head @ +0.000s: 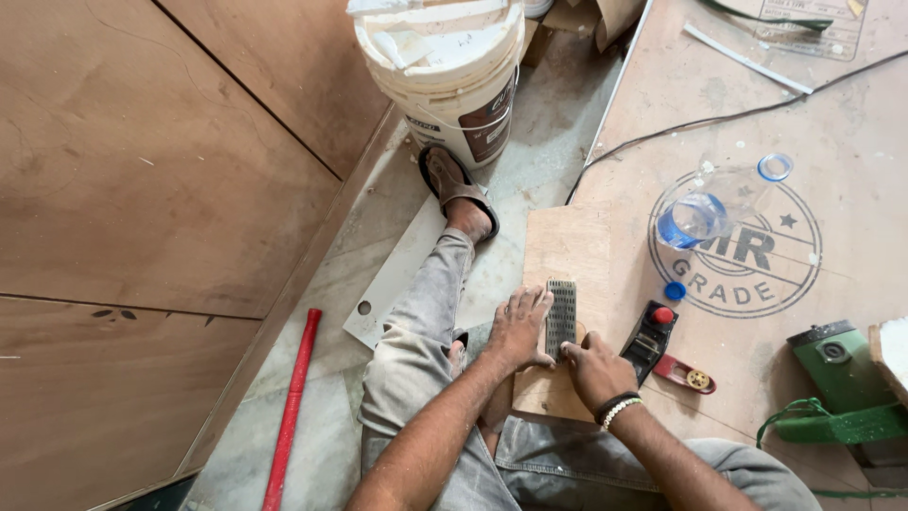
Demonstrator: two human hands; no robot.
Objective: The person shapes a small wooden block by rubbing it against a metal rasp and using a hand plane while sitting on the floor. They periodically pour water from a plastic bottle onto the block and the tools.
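A grey rectangular sharpening stone (pixel 561 317) lies on a small plywood board (pixel 566 248) in front of me. My left hand (pixel 519 326) rests against the stone's left side, fingers curled on its edge. My right hand (pixel 594 367), with bead bracelets at the wrist, presses down at the stone's near end; what it holds under the fingers is hidden. A black hand plane (pixel 649 338) with a red knob lies just right of my right hand.
A clear plastic bottle (pixel 711 204) lies on the large plywood sheet (pixel 832 123), its blue cap (pixel 674 290) beside it. A white bucket (pixel 452 71) stands beyond my sandalled foot (pixel 458 187). A red bar (pixel 292 404) lies on the floor at left. A green power tool (pixel 837 393) is at right.
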